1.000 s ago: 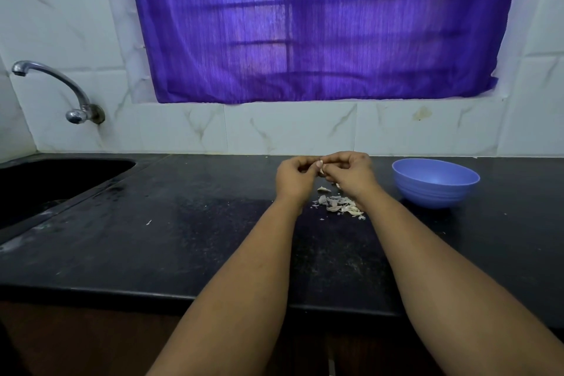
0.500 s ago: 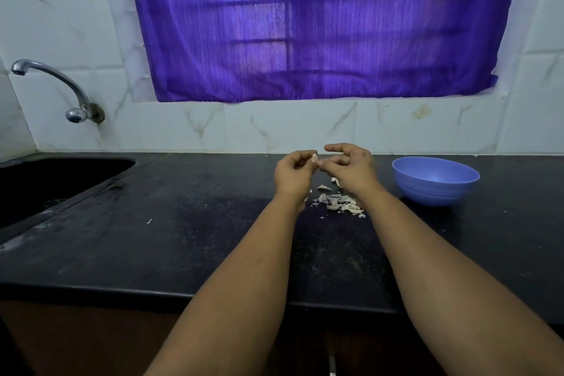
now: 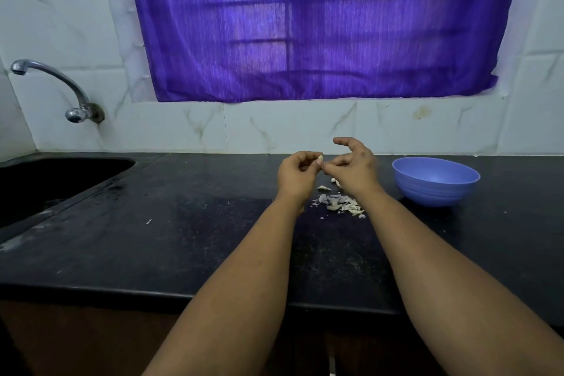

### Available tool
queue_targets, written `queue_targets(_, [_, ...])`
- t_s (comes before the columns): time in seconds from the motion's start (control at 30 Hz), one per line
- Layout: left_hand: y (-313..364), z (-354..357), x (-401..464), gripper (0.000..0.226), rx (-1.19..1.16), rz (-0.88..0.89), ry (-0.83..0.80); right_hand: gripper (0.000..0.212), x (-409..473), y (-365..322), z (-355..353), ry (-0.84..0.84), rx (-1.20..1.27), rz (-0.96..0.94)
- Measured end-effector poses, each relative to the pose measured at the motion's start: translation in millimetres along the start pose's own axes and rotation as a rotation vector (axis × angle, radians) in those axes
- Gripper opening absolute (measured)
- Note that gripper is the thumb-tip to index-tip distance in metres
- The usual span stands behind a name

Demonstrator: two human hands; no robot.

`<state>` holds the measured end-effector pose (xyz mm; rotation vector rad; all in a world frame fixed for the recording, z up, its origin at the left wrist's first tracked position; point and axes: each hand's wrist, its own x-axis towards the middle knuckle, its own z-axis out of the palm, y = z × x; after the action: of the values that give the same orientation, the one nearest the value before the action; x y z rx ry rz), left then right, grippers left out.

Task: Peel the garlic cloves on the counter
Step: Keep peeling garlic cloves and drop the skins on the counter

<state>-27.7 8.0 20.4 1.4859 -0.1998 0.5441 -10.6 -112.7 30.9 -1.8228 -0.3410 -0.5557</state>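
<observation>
My left hand [image 3: 297, 172] pinches a small pale garlic clove [image 3: 320, 159] at its fingertips, held above the black counter [image 3: 183, 238]. Close to its right, my right hand [image 3: 355, 166] has its thumb and a finger pinched at the clove's edge, its index finger lifted; most of the clove is hidden by fingers. Below the hands lies a heap of garlic skins [image 3: 340, 204] with loose pale pieces [image 3: 335, 181] just behind it.
A blue plastic bowl [image 3: 435, 181] stands on the counter right of my right hand. A dark sink [image 3: 45, 180] with a chrome tap [image 3: 55, 85] is at the left. A tiled wall and purple curtain [image 3: 305, 24] rise behind.
Both hands have risen a little off the skin heap. My right hand's index finger has lifted away and spread upward, while the left keeps the clove pinched.
</observation>
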Motion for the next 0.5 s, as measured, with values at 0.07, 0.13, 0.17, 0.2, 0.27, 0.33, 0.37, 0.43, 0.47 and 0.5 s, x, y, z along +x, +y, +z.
queue_targets(0.07, [-0.1, -0.1, 0.4, 0.009, -0.017, -0.009, -0.004, 0.052, -0.5, -0.2, 0.0, -0.001, 0.001, -0.008])
queue_targets(0.13, [-0.4, 0.5, 0.7, 0.008, -0.055, -0.029, -0.011, 0.048, -1.1, -0.6, 0.2, -0.015, 0.012, -0.008])
queue_targets(0.17, [-0.6, 0.8, 0.8, 0.008, -0.087, -0.043, -0.013, 0.045, -1.3, -0.8, 0.5, -0.023, 0.016, -0.003])
queue_targets(0.2, [-0.8, 1.2, 1.1, 0.009, -0.121, -0.060, -0.012, 0.043, -1.3, -1.0, 0.9, -0.030, 0.023, 0.007])
queue_targets(0.27, [-0.5, 1.8, 1.8, 0.011, -0.173, -0.102, -0.013, 0.039, -0.7, -0.6, 1.1, -0.034, 0.045, 0.030])
queue_targets(0.33, [0.5, 2.2, 2.3, 0.013, -0.215, -0.144, -0.018, 0.035, 0.0, -0.7, 0.6, -0.034, 0.065, 0.048])
queue_targets(0.37, [1.2, 2.2, 2.2, 0.014, -0.237, -0.164, -0.022, 0.031, 0.4, -1.4, 0.6, -0.036, 0.068, 0.053])
queue_targets(0.43, [2.3, 2.2, 1.4, 0.012, -0.286, -0.189, -0.036, 0.019, 0.9, -3.2, 1.1, -0.046, 0.063, 0.048])
queue_targets(0.47, [2.6, 2.1, 1.1, 0.011, -0.311, -0.192, -0.049, 0.016, 1.2, -3.5, 1.5, -0.048, 0.061, 0.040])
queue_targets(0.5, [2.9, 1.8, 0.8, 0.010, -0.333, -0.191, -0.064, 0.016, 1.7, -3.2, 1.8, -0.046, 0.061, 0.033])
